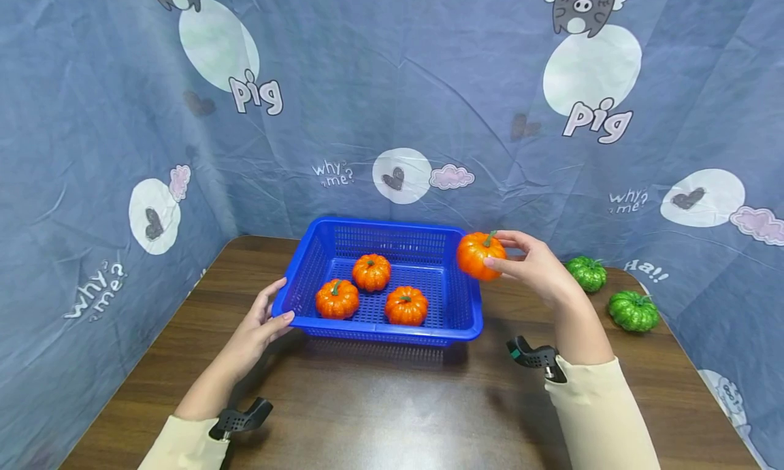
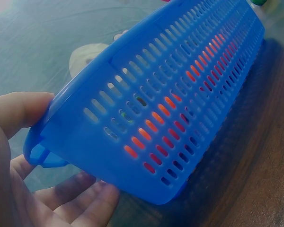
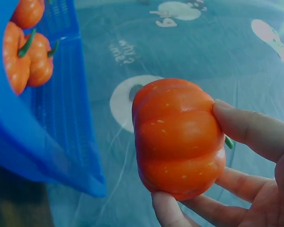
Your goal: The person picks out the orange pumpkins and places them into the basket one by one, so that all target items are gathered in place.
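Note:
My right hand [image 1: 539, 269] grips a small orange pumpkin [image 1: 480, 256] with a green stem, held up at the right rim of a blue plastic basket [image 1: 382, 330]. In the right wrist view, thumb and fingers close round the held pumpkin [image 3: 180, 142], with the basket wall to its left. Inside the basket sit an orange pumpkin [image 1: 371, 273] at the back, another pumpkin [image 1: 337, 299] at front left and a third pumpkin [image 1: 407, 306] at front right. My left hand [image 1: 260, 327] holds the basket's left front corner, thumb on the rim [image 2: 57, 106] and fingers underneath.
Two green pumpkins, one farther back [image 1: 586, 273] and one nearer [image 1: 633, 311], rest at the table's right edge. The brown wooden table [image 1: 367, 409] reaches back to a blue cloth curtain [image 1: 343, 103] printed with pigs. A black wrist mount [image 1: 533, 354] juts from the right sleeve.

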The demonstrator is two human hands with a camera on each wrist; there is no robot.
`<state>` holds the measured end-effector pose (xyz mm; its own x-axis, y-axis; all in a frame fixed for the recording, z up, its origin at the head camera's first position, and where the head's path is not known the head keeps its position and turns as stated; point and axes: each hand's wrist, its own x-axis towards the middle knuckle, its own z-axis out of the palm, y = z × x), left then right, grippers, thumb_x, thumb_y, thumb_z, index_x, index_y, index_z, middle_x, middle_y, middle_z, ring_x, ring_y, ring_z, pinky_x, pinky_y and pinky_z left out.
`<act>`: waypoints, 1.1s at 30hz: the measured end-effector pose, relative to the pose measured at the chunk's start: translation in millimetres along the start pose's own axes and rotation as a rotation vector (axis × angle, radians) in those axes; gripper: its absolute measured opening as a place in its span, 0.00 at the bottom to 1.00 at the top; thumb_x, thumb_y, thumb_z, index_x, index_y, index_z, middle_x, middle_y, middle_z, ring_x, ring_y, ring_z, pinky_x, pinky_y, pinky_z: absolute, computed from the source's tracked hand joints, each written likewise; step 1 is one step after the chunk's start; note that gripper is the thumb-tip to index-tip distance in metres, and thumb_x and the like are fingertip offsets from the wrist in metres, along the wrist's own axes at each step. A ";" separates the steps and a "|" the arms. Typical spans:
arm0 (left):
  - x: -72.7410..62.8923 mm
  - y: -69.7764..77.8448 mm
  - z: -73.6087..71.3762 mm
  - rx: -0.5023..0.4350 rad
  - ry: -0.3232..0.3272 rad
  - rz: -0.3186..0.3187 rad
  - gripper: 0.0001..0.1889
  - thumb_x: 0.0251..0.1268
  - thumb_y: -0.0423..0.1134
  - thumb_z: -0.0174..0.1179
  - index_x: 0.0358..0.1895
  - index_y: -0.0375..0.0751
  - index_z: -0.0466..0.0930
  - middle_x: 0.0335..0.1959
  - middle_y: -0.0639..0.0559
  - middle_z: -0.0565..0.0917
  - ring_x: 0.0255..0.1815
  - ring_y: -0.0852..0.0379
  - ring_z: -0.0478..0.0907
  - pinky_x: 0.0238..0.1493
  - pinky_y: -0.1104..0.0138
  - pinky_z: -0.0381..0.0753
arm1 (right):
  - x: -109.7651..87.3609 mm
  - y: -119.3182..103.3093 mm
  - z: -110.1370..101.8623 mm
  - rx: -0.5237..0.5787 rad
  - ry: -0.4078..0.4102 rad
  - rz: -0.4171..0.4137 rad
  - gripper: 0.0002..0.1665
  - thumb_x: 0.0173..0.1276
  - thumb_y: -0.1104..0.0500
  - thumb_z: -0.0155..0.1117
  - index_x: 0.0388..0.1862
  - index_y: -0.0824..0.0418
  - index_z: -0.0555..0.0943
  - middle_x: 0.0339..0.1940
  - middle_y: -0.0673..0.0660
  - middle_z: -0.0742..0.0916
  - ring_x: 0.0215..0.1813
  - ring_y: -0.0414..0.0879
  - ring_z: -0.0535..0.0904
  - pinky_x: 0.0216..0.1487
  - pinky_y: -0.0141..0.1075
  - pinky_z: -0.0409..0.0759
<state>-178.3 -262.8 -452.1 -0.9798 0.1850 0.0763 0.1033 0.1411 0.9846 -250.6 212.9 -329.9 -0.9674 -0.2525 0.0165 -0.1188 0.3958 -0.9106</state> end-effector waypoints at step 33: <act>2.1 -4.3 -0.2 -0.024 0.005 0.008 0.36 0.78 0.39 0.51 0.80 0.44 0.42 0.72 0.26 0.59 0.62 0.51 0.74 0.55 0.74 0.77 | 67.8 -9.5 47.8 0.014 -0.162 0.119 0.37 0.67 0.59 0.70 0.71 0.68 0.67 0.69 0.69 0.72 0.60 0.61 0.78 0.61 0.51 0.78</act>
<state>-180.8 -263.2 -456.1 -0.9798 0.1811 0.0848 0.1070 0.1165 0.9874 -304.4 149.8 -339.9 -0.9256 -0.3440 -0.1577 -0.0013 0.4197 -0.9077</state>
